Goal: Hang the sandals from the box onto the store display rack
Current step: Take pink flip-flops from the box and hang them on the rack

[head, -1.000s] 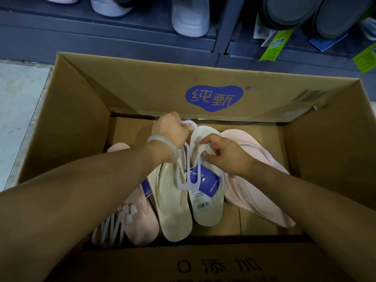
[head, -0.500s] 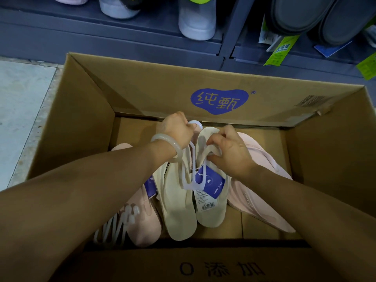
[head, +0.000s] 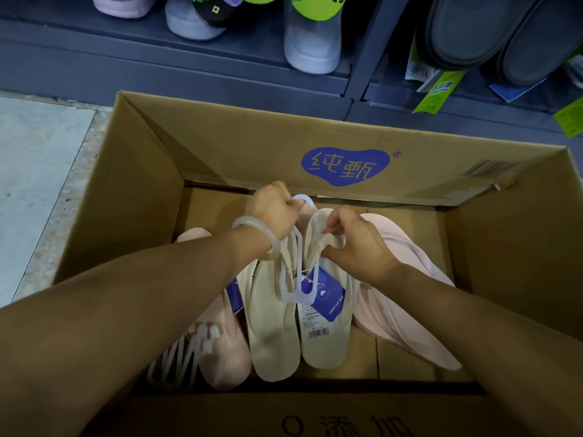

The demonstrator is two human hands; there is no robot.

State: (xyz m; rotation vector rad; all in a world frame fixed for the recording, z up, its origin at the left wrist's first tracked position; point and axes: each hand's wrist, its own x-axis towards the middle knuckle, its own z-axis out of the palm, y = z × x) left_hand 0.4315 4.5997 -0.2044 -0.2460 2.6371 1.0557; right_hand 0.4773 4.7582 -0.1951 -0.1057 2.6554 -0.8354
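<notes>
So the box (head: 132,216) sits on the floor (head: 34,171) right in front of the display rack (head: 252,80), rack shoes behind its far wall. Inside, the sandal pair (head: 284,335) lies in the middle under my hands, another sandal (head: 407,310) to its right, one more (head: 227,348) on the left with spare hangers (head: 179,361) beside it.

Beyond the carton, a pale speckled floor (head: 34,171) is seen at the left. Green tags (head: 437,91) and a blue card (head: 517,89) — both hanging near dark grey footwear (head: 473,29) — are seen at upper right.
</notes>
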